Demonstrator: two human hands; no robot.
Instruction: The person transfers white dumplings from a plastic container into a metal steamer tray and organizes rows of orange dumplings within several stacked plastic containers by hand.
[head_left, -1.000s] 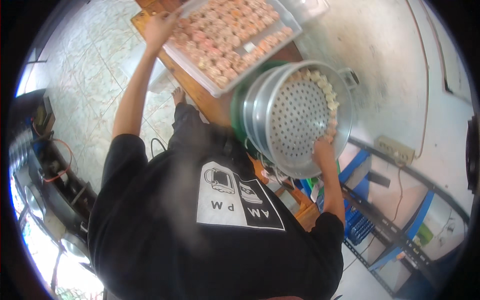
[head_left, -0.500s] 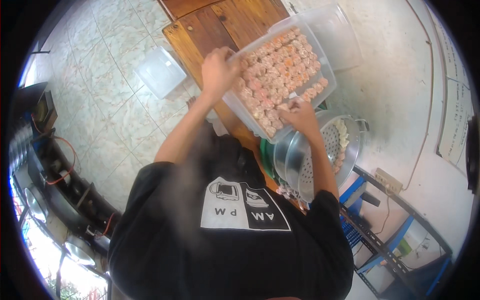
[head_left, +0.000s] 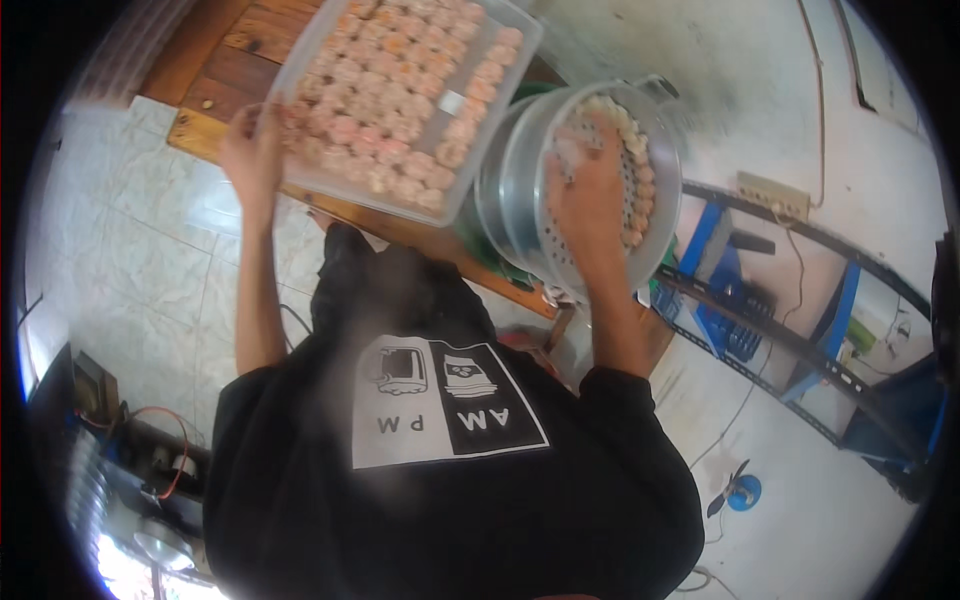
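Note:
A clear plastic container (head_left: 462,205) full of pinkish, open-topped dumplings (head_left: 385,75) stands on the wooden table. My left hand (head_left: 255,150) grips its left edge, thumb and fingers closed at the rim. To the right is a metal steamer pot (head_left: 548,235) with a perforated tray; a curved row of dumplings (head_left: 641,160) follows its far and right wall. My right hand (head_left: 592,195) reaches inside over the holes, fingers bent around a pale dumpling (head_left: 571,150), partly blurred. Part of the tray is hidden beneath this hand.
The wooden table (head_left: 235,75) runs behind and under the container. A black metal shelf frame (head_left: 790,305) with blue parts stands at the right, below a power strip (head_left: 772,196) on the wall. A blue round object (head_left: 743,492) lies lower right. Tiled floor spreads at left.
My right hand has moved from the dumplings in the container to inside the steamer pot. The view has shifted, so the container appears farther left. My left hand stays at the container's edge.

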